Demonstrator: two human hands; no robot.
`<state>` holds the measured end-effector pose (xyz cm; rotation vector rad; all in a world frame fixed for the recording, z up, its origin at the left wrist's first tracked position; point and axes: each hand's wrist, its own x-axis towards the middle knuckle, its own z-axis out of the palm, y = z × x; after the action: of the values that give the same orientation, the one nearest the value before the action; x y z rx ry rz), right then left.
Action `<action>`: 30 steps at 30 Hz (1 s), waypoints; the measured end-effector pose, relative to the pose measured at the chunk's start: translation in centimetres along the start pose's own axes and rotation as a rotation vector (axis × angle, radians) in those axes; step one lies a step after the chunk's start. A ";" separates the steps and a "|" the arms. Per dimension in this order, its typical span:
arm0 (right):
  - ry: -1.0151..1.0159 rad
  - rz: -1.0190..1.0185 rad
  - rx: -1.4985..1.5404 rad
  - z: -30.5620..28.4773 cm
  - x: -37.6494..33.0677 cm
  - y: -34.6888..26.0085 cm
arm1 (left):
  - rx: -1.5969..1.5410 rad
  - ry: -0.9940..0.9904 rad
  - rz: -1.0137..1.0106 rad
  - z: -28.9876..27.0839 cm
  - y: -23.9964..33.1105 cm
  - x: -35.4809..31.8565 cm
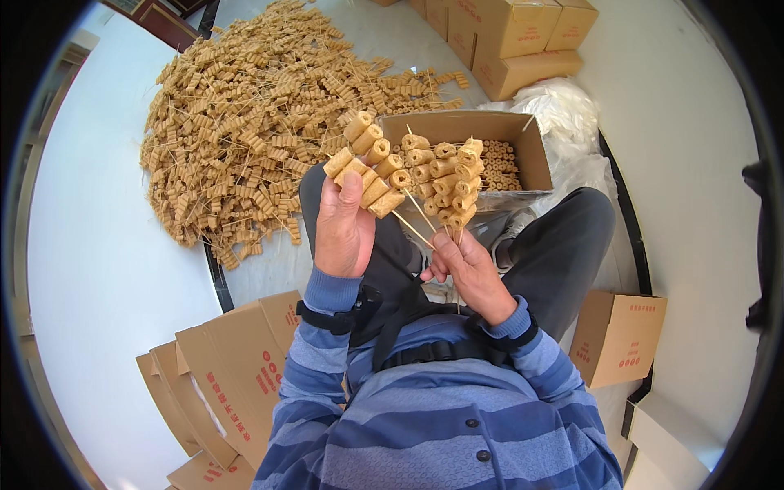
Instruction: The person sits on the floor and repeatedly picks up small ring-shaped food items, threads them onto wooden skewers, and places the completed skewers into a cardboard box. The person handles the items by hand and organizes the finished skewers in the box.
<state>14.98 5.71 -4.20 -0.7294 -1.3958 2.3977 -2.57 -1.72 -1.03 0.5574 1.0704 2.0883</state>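
Observation:
My left hand (pixel 345 233) is closed on a couple of skewers of brown hollow rolls (pixel 353 173), thumb over the rolls, bare sticks pointing down to the right. My right hand (pixel 474 278) grips a fanned bunch of roll skewers (pixel 445 186) by the bare stick ends, rolls upward. The two sets almost meet between my hands, over my lap. Just beyond them stands an open cardboard box (pixel 465 124); packed rolls (pixel 500 159) show in its right part, while the held skewers hide much of the rest.
A big heap of loose roll skewers (pixel 237 131) covers the floor at far left. Closed cartons (pixel 523 41) are stacked at the back right, with crumpled clear plastic (pixel 559 114) below them. Folded cartons (pixel 229 367) lean at near left; another carton (pixel 625 339) stands at right.

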 end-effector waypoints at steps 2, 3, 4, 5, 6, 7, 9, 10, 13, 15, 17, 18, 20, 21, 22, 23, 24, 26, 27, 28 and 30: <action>-0.075 0.041 0.055 0.0 -0.1 0.0 | -0.069 -0.008 0.009 -0.3 0.3 0.3; -0.086 0.090 0.055 0.0 -0.1 -0.1 | -0.108 -0.028 0.012 -0.5 0.4 0.4; -0.109 0.122 0.064 -0.2 -0.3 -0.3 | -0.121 -0.028 0.024 -0.7 0.5 0.7; -0.130 0.147 0.073 -0.3 -0.4 -0.4 | -0.139 -0.041 0.033 -0.8 0.6 0.9; -0.145 0.161 0.082 -0.4 -0.4 -0.4 | -0.157 -0.028 0.037 -0.8 0.6 0.9; -0.160 0.165 0.090 -0.4 -0.5 -0.5 | -0.153 -0.045 0.042 -0.8 0.6 1.0; -0.189 0.160 0.088 -0.4 -0.5 -0.6 | -0.137 -0.032 0.045 -0.6 0.5 1.0; -0.202 0.154 0.080 -0.4 -0.5 -0.6 | -0.133 0.020 0.072 -0.4 0.4 1.0; -0.165 0.153 0.035 -0.4 -0.4 -0.5 | -0.155 0.094 0.096 -0.4 0.1 0.9; -0.145 0.133 0.014 -0.5 -0.5 -0.5 | -0.210 0.060 0.033 -1.1 0.5 1.0; -0.150 0.080 0.008 -0.9 -0.3 -0.6 | -0.303 0.049 0.003 -1.7 0.5 0.8; -0.133 0.106 0.000 -1.0 -0.3 -0.7 | -0.359 0.030 -0.016 -2.0 0.4 0.6; -0.146 0.131 0.049 -1.2 -0.1 -1.0 | -0.409 0.057 -0.046 -2.3 0.1 0.3; -0.129 0.168 0.061 -1.3 0.0 -1.1 | -0.440 0.051 -0.066 -2.4 -0.1 0.2; -0.143 0.114 0.038 -1.5 -0.1 -1.4 | -0.476 0.018 -0.083 -2.5 -0.2 0.2; -0.129 0.126 0.007 -1.6 -0.2 -1.7 | -0.511 -0.014 -0.100 -2.5 -0.3 0.2; -0.136 0.119 -0.018 -1.8 -0.2 -2.1 | -0.495 0.000 -0.107 -2.4 -0.5 0.2; -0.177 0.154 -0.068 -2.1 -0.4 -2.7 | -0.505 -0.023 -0.154 -2.0 -0.9 0.2; -0.229 0.186 -0.034 -2.1 -0.5 -2.8 | -0.494 -0.008 -0.182 -1.7 -1.0 0.2; -0.273 0.215 -0.001 -2.0 -0.7 -2.9 | -0.527 0.062 -0.229 -1.5 -1.2 0.0; -0.313 0.224 0.042 -1.8 -1.0 -2.7 | -0.525 0.079 -0.212 -0.6 -1.8 -0.4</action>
<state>16.81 7.89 -2.30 -0.5409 -1.4359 2.8063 -1.99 -1.67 -2.89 0.0975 0.5521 2.0969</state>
